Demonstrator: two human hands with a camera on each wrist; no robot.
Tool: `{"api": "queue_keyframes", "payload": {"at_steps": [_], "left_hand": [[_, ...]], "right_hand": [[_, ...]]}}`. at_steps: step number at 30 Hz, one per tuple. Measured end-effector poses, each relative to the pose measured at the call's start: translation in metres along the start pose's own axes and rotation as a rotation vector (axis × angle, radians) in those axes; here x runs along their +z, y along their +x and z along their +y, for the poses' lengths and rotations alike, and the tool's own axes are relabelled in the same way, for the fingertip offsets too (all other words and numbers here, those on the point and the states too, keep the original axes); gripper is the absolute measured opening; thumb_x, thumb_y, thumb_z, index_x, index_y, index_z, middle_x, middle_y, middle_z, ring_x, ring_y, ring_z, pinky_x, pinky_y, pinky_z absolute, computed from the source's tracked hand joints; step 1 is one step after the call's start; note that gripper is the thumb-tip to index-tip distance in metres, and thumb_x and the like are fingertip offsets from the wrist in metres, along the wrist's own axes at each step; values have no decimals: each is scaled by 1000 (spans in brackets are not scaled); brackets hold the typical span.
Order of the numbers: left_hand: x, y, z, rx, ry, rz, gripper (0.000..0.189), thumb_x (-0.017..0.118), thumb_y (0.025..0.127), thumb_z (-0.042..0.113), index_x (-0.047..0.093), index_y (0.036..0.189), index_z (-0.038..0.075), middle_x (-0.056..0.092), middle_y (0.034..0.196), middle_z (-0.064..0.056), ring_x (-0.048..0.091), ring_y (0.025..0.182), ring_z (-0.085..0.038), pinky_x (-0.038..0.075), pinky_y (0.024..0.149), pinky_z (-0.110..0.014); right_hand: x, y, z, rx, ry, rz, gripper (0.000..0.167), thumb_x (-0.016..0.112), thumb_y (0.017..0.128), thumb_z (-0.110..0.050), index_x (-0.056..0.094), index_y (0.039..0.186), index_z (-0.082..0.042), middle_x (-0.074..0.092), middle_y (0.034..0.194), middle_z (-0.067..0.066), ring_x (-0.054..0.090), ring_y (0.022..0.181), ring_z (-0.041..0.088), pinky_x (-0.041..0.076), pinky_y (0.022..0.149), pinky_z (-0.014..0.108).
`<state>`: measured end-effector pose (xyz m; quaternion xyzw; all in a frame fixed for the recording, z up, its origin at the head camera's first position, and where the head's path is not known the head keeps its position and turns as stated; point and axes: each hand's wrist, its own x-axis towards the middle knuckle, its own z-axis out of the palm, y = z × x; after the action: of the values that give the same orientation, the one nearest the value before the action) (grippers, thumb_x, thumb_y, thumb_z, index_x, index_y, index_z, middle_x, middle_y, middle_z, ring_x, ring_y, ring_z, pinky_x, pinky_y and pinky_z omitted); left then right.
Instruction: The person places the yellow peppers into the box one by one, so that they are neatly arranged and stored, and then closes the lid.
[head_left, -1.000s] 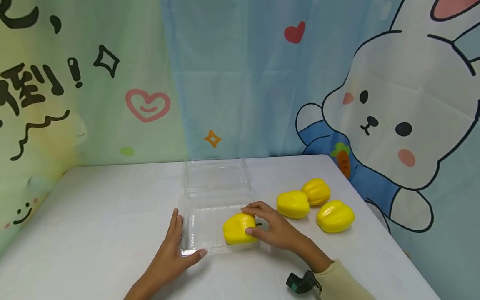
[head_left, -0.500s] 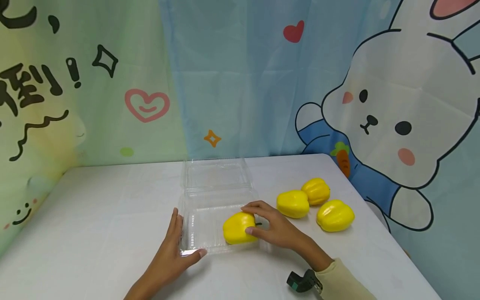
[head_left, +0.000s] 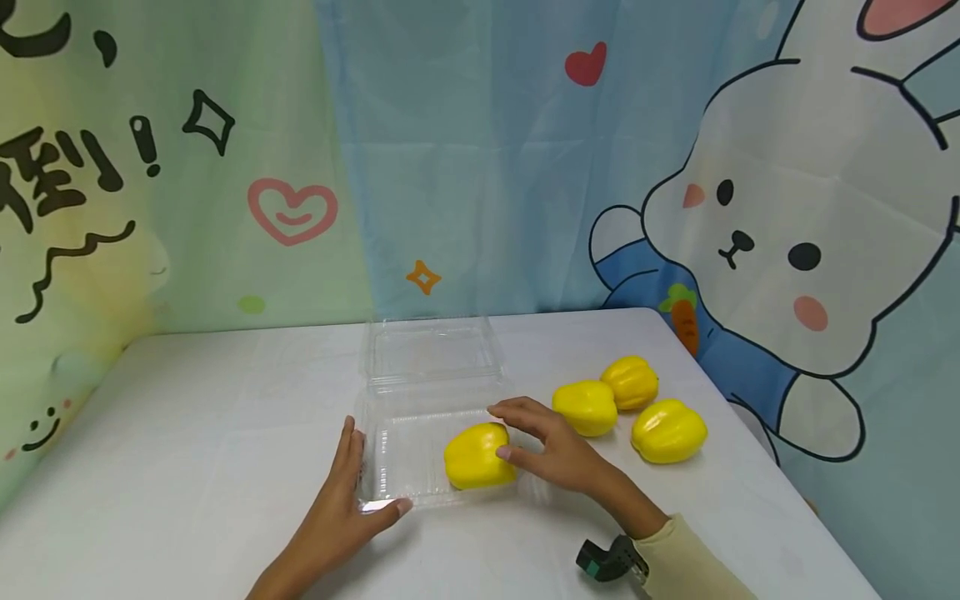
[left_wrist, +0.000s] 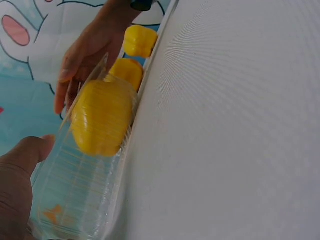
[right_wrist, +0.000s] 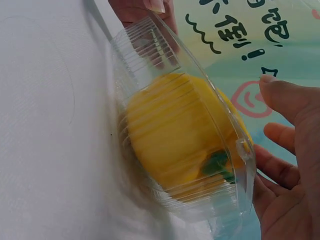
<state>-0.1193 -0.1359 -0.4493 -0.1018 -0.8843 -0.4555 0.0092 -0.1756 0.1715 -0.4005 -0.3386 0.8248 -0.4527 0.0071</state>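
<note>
A clear plastic clamshell box (head_left: 405,457) lies with its lid (head_left: 435,350) folded back. One yellow bell pepper (head_left: 474,457) sits in the right part of its base; its green stem (right_wrist: 219,165) shows through the wall in the right wrist view. My left hand (head_left: 348,500) rests against the box's left side, fingers straight, thumb along the front edge. In the left wrist view the left thumb (left_wrist: 27,157) is at the rim. My right hand (head_left: 555,446) hovers at the box's right side with fingers spread, just off the pepper and holding nothing.
Several more yellow bell peppers, among them a near one (head_left: 669,431), a left one (head_left: 585,407) and a back one (head_left: 631,382), lie on the white table (head_left: 225,433) right of the box. A printed cloth (head_left: 480,167) hangs behind. A dark device (head_left: 611,558) is at the right wrist.
The right hand has let go of the pepper in the box and moved slightly right, its fingers spreading. The pepper stays in the base. The left hand has kept its place.
</note>
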Motion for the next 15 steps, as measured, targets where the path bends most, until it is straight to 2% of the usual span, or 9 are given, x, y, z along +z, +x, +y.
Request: {"api": "queue_keyframes", "payload": {"at_steps": [3, 8, 12, 15], "left_hand": [[0, 0, 0, 9, -1, 2, 118, 79, 77, 49, 7, 152, -7, -13, 161, -5, 6, 145, -36, 17, 111, -56], [-1, -2, 1, 6, 6, 8, 117, 80, 77, 47, 9, 151, -9, -10, 162, -10, 8, 145, -39, 18, 110, -58], [-1, -3, 1, 11, 6, 11, 117, 79, 77, 49, 10, 151, -9, -9, 162, -11, 9, 145, -39, 18, 110, -57], [0, -1, 0, 17, 8, 12, 117, 79, 77, 50, 10, 152, -8, -10, 162, -9, 8, 145, -38, 18, 110, -57]], "right_hand": [[-4, 1, -10, -28, 30, 33, 43, 70, 88, 0, 58, 129, 5, 56, 126, 20, 54, 119, 35, 45, 99, 45], [-5, 1, 5, -91, 73, 65, 42, 69, 87, 4, 58, 128, 5, 56, 126, 20, 53, 119, 35, 44, 99, 44], [-9, 0, 22, -97, 46, 73, 45, 71, 87, 1, 58, 131, -1, 57, 128, 14, 53, 120, 29, 43, 100, 40], [-15, -1, 24, -100, -20, 80, 46, 72, 86, -2, 59, 130, -3, 60, 127, 10, 55, 118, 27, 45, 99, 39]]}}
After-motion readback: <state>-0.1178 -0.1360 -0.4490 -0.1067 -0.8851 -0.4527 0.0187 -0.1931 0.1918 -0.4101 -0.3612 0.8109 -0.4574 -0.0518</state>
